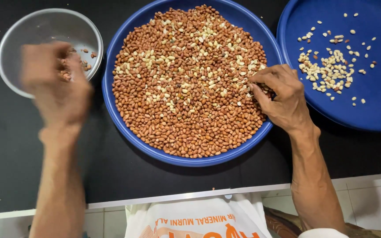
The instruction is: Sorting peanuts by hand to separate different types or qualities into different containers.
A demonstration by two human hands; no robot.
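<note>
Sorting underway: right hand (283, 94) pinched among red-skinned peanuts (186, 83) at the round blue tray's (111, 101) right rim. Blurred left hand (58, 83), grip indiscernible, hovered over the clear round bowl (23, 39) near the black tabletop's (5, 145) left edge.

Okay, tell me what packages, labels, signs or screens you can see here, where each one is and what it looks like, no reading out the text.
White printed cloth or bag: bottom centre, below the black table's edge, between the person's forearms; white with orange lettering and an orange graphic, seen upside down and cut off by the frame.
No screens, signs or other labels show.
</note>
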